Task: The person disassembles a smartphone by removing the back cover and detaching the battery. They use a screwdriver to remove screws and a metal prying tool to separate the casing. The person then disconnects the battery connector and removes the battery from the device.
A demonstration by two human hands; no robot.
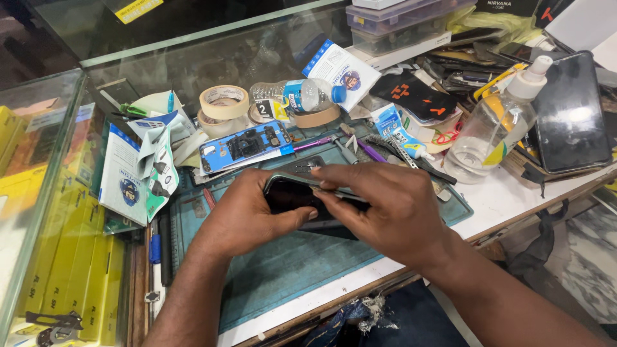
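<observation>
A dark smartphone (289,191) with a thin metallic edge is held on its side above a teal work mat (283,270). My left hand (247,215) grips its left end, thumb across the dark face. My right hand (385,205) covers its right end, with the index finger lying along the top edge. Much of the phone is hidden under my right hand.
Behind the mat lie tape rolls (223,101), a small water bottle (299,95), screwdrivers and tweezers (350,146), a blue parts card (247,145) and torn white-blue packets (138,170). A clear pump bottle (495,125) and a black tablet (569,112) sit right. A glass case with yellow boxes (64,257) stands left.
</observation>
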